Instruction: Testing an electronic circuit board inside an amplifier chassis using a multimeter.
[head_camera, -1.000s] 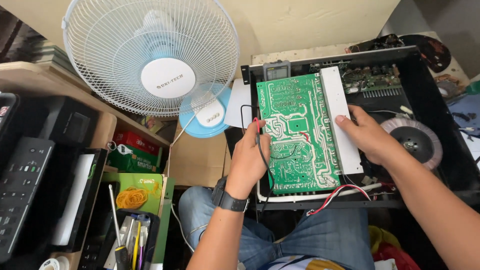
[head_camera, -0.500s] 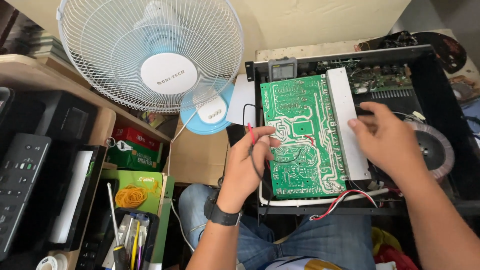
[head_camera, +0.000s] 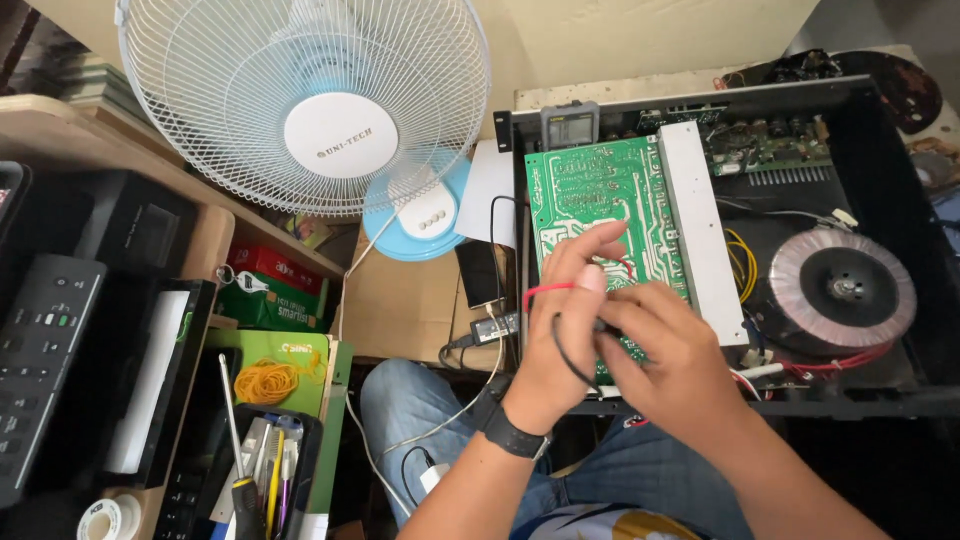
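Note:
A green circuit board (head_camera: 600, 200) with a white metal strip (head_camera: 700, 230) along its right side lies over an open black chassis (head_camera: 880, 130). My left hand (head_camera: 565, 330) hovers over the board's near end, pinching a red wire (head_camera: 545, 290) and a black wire (head_camera: 560, 350) between its fingers. My right hand (head_camera: 665, 350) is right beside it, fingers closed on the same wires where they meet. A black watch sits on my left wrist (head_camera: 510, 435). A round toroidal transformer (head_camera: 840, 290) rests in the chassis to the right.
A white and blue desk fan (head_camera: 320, 130) stands to the left of the chassis. Wooden shelves (head_camera: 200, 240) at left hold black devices, coloured boxes, a tool cup with screwdrivers (head_camera: 250, 470) and tape rolls. A small black adapter (head_camera: 495, 325) with cables lies near my knee.
My right hand left the white strip and came down left to meet my left hand. Both hands lifted off the board and now hold the red and black wires together.

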